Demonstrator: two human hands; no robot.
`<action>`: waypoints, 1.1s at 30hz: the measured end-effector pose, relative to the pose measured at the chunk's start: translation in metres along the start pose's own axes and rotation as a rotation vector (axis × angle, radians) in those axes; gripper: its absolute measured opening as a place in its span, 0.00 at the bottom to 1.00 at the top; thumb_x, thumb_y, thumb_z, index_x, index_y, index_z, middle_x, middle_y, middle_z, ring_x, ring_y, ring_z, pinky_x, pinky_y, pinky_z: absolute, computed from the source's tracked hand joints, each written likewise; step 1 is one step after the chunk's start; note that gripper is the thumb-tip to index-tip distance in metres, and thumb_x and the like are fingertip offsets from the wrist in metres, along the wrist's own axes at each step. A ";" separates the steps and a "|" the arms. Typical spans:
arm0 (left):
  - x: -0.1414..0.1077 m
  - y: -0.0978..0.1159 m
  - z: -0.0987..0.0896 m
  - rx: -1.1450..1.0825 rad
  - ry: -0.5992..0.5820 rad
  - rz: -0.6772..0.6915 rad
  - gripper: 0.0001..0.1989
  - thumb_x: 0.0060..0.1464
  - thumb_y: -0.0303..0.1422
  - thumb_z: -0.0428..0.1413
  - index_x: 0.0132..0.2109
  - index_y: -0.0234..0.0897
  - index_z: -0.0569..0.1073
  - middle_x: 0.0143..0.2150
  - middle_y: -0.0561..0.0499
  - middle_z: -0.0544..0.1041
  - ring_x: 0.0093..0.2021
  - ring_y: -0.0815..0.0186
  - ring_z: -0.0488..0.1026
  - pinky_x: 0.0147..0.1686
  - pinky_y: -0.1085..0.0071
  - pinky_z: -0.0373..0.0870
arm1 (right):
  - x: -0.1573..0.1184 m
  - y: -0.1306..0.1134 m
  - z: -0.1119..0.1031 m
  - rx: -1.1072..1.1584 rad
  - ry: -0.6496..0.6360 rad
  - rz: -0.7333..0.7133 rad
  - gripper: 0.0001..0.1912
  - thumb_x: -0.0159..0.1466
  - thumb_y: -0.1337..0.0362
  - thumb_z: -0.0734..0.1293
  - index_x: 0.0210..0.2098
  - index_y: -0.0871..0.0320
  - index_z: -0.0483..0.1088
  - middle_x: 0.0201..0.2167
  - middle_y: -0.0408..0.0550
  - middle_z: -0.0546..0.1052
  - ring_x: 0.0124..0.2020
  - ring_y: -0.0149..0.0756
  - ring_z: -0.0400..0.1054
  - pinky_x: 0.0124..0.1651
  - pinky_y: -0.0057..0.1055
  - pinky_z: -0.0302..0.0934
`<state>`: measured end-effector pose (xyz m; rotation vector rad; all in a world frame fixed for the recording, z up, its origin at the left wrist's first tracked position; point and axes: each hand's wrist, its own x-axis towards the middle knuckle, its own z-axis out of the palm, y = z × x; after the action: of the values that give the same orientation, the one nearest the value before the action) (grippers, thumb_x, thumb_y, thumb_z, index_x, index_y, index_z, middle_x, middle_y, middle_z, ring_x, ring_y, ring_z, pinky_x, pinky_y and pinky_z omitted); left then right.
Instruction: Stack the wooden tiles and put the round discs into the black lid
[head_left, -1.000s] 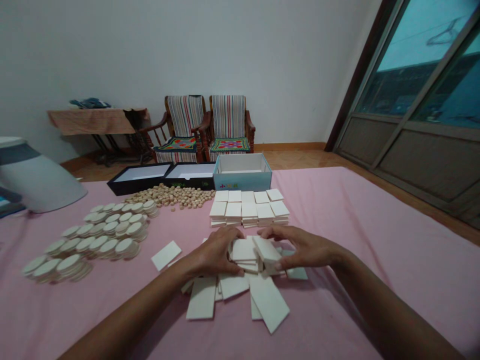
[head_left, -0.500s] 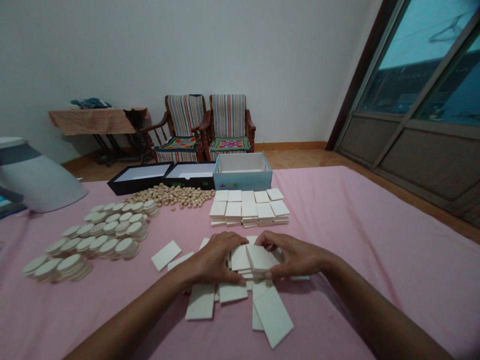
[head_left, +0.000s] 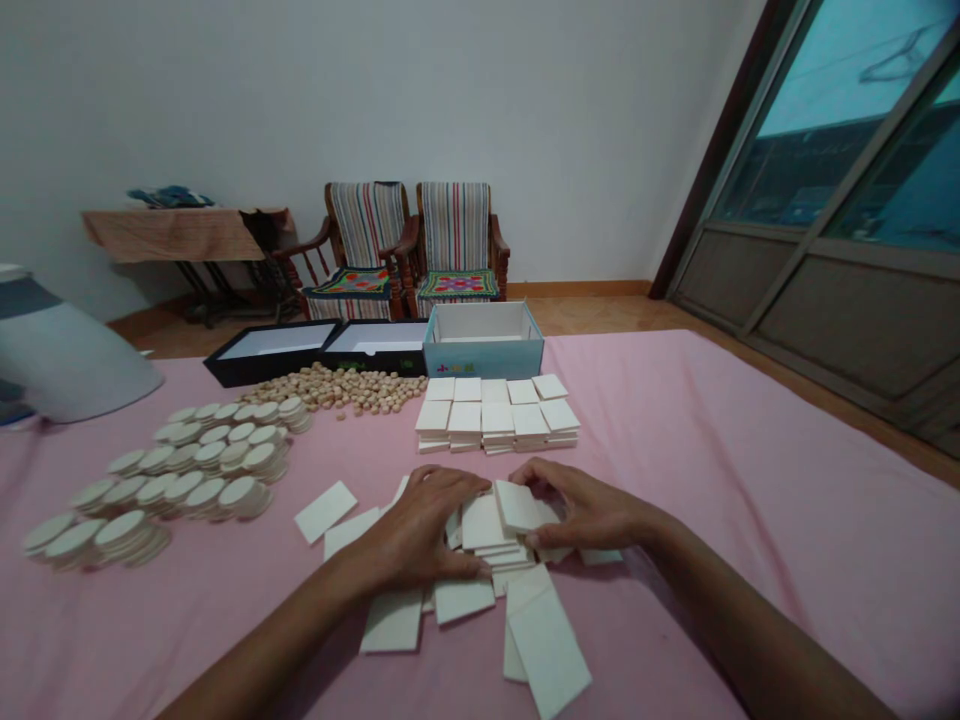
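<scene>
My right hand pinches a white square tile, tilted over the right side of a loose stack of tiles. On the stack's left, my left hand curves round with thumb and fingers apart, close to its near and far edges; whether it touches them I cannot tell. Loose tiles lie around both hands: overlapping tiles in front, a tile by my left wrist, and a tile farther left. Some tiles are hidden under my hands.
Neat stacks of square tiles stand ahead, before a light blue box. Black trays and a heap of small wooden pieces are left of it. Round disc stacks fill the left; a white jug stands beyond.
The tile in my right hand has tipped up more steeply. My left hand has shifted slightly left and opened away from the stack. The view has moved a little.
</scene>
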<state>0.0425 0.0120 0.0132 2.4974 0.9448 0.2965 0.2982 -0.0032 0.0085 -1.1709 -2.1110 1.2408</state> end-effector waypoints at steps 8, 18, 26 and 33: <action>-0.001 -0.007 -0.003 -0.021 0.106 -0.029 0.33 0.44 0.50 0.61 0.55 0.40 0.68 0.55 0.43 0.72 0.56 0.52 0.65 0.57 0.53 0.58 | -0.021 0.017 -0.027 -0.387 0.370 0.019 0.27 0.53 0.57 0.71 0.50 0.54 0.65 0.48 0.52 0.68 0.50 0.45 0.61 0.51 0.43 0.57; 0.000 -0.017 -0.009 -0.176 0.515 -0.274 0.16 0.56 0.43 0.51 0.40 0.38 0.77 0.41 0.46 0.80 0.43 0.57 0.76 0.45 0.62 0.71 | -0.023 0.037 -0.031 -0.419 0.440 0.192 0.23 0.52 0.68 0.68 0.48 0.57 0.64 0.44 0.51 0.69 0.43 0.40 0.65 0.43 0.37 0.62; 0.001 -0.020 -0.004 -0.141 0.517 -0.284 0.15 0.57 0.42 0.51 0.39 0.37 0.77 0.39 0.46 0.80 0.41 0.58 0.76 0.44 0.62 0.71 | -0.022 0.038 -0.021 -0.506 0.377 0.239 0.13 0.53 0.68 0.67 0.38 0.57 0.63 0.37 0.47 0.68 0.36 0.36 0.63 0.37 0.32 0.58; 0.001 -0.022 -0.002 -0.123 0.519 -0.272 0.15 0.57 0.42 0.51 0.38 0.36 0.77 0.38 0.47 0.80 0.40 0.59 0.76 0.43 0.65 0.70 | -0.020 0.032 -0.022 -0.526 0.397 0.309 0.13 0.54 0.65 0.67 0.38 0.58 0.64 0.36 0.47 0.67 0.34 0.34 0.63 0.35 0.31 0.56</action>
<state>0.0294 0.0280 0.0046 2.1791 1.3996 0.9086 0.3390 -0.0007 -0.0070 -1.8480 -2.0471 0.4893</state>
